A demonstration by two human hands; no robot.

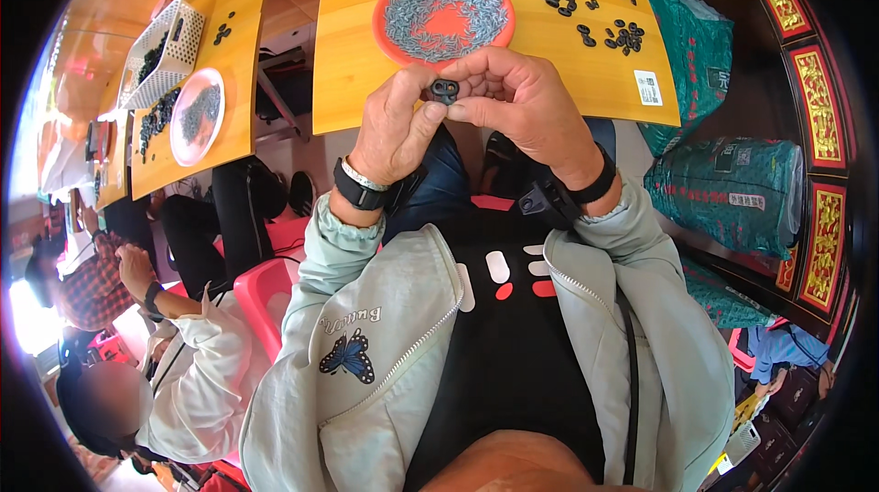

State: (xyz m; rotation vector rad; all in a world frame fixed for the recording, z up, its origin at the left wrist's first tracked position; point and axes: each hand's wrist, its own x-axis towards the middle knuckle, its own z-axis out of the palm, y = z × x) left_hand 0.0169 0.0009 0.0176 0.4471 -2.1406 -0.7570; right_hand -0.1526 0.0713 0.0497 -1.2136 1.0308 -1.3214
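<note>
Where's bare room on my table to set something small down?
The wooden table is bare from the red plate to the left edge, and between the plate and the black pieces. It's crowded in the plate, full of grey bits, and among those pieces. Your left hand and right hand, holding a black part, crowd the plate's near side.

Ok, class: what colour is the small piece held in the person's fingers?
The small piece looks black, best seen in the head view.
</note>
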